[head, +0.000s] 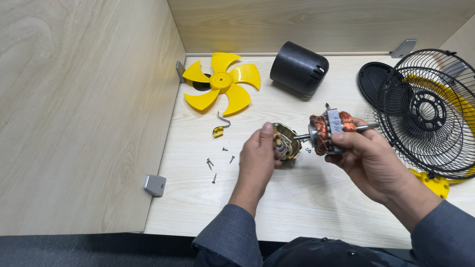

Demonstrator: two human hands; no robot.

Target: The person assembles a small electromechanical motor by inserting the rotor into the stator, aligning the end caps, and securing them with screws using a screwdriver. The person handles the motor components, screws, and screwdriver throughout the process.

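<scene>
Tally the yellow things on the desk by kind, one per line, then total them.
Yellow fan blade: 1
Small yellow clip piece by the bent wire: 1
Yellow fan base under the black wire guard: 1
Total: 3

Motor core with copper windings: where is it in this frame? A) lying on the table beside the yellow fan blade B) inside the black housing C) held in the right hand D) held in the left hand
C: the right hand grips the motor core above the table, while the left hand holds the metal end cap.
</scene>
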